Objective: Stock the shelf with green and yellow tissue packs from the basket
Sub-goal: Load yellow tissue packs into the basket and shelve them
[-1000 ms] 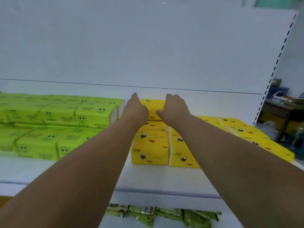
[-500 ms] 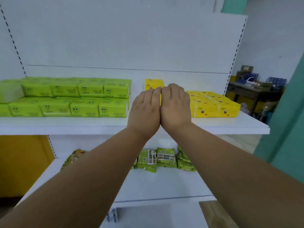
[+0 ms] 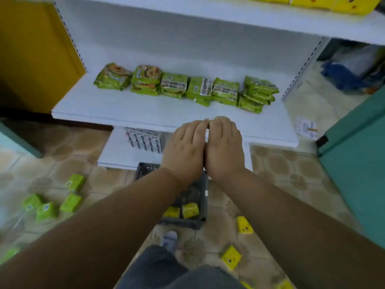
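Left hand (image 3: pixel 185 150) and right hand (image 3: pixel 224 148) side by side, touching, fingers relaxed, holding nothing. Dark basket (image 3: pixel 195 197) directly below hands, two yellow tissue packs (image 3: pixel 181 211) inside. Green packs (image 3: pixel 50 203) on floor, lower left. Hands likely paired for two-handed scoop.

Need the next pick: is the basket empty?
No, two yellow packs lie in the basket below the empty hands.

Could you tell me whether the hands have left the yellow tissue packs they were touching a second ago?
Yes. The left hand and right hand now hover empty over the basket, below the lower shelf.
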`<state>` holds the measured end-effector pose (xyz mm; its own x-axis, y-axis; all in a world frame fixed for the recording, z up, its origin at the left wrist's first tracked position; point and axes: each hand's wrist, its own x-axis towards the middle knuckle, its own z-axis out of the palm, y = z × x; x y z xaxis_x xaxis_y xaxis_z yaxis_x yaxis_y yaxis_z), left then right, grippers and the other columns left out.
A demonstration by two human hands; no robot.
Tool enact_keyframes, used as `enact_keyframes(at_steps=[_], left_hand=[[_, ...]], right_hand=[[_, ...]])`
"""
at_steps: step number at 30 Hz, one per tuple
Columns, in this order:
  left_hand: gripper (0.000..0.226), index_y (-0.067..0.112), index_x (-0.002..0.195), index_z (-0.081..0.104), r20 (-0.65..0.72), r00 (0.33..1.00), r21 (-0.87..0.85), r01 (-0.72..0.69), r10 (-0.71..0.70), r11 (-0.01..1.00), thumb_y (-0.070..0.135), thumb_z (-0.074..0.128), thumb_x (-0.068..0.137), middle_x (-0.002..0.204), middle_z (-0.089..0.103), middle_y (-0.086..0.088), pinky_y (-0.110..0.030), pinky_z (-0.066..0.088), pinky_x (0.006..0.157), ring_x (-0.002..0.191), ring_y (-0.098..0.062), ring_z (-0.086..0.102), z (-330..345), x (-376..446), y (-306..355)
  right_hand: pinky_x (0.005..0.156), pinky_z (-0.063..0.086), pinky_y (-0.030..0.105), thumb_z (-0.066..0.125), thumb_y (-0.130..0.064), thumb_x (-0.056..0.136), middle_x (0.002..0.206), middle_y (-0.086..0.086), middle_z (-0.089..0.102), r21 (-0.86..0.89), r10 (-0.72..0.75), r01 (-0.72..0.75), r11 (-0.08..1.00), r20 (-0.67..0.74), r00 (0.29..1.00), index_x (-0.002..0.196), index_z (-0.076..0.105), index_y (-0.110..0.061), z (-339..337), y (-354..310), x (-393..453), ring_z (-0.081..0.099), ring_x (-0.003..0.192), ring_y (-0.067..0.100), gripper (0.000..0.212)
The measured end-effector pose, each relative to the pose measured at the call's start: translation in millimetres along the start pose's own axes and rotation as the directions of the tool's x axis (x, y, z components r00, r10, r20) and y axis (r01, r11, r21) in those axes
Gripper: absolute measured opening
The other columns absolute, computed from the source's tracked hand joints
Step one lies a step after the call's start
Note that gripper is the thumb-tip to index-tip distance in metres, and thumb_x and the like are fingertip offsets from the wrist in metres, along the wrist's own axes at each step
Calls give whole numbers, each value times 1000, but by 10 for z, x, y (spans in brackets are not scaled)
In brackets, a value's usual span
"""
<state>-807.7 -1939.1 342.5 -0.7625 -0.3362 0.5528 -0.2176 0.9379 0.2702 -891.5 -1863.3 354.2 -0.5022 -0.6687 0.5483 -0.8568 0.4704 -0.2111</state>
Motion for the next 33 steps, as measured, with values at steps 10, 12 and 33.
enact_keyframes(at_steps=[10, 12, 33], left_hand=[[57, 5, 143, 43, 496, 843, 27, 226, -209, 974, 26, 45, 91, 140, 50, -12, -43, 34, 112, 131, -29, 46, 1398, -1380, -740], [57, 4, 141, 45, 533, 810, 3, 286, -243, 958, 20, 60, 88, 136, 54, -12, -41, 38, 110, 127, -29, 49, 1705, -1620, -909], [62, 15, 143, 38, 808, 420, 96, 599, -414, 795, 22, 61, 86, 136, 50, -10, -41, 38, 102, 126, -30, 44, 4469, -2853, -2412]], right_hand=[[94, 42, 40, 60, -16, 84, 124, 12, 53, 41, 117, -172, 984, 580, 806, 125, 53, -8, 1702, 197, -1262, 51, 111, 29, 42], [92, 45, 41, 66, -14, 81, 123, 11, 54, 64, 122, -212, 975, 643, 756, 125, 53, -9, 2063, 254, -1460, 52, 110, 29, 46], [96, 47, 46, 76, -22, 78, 129, 11, 49, -55, 234, -433, 900, 898, 371, 132, 43, -17, 5337, 929, -2593, 48, 119, 30, 64]])
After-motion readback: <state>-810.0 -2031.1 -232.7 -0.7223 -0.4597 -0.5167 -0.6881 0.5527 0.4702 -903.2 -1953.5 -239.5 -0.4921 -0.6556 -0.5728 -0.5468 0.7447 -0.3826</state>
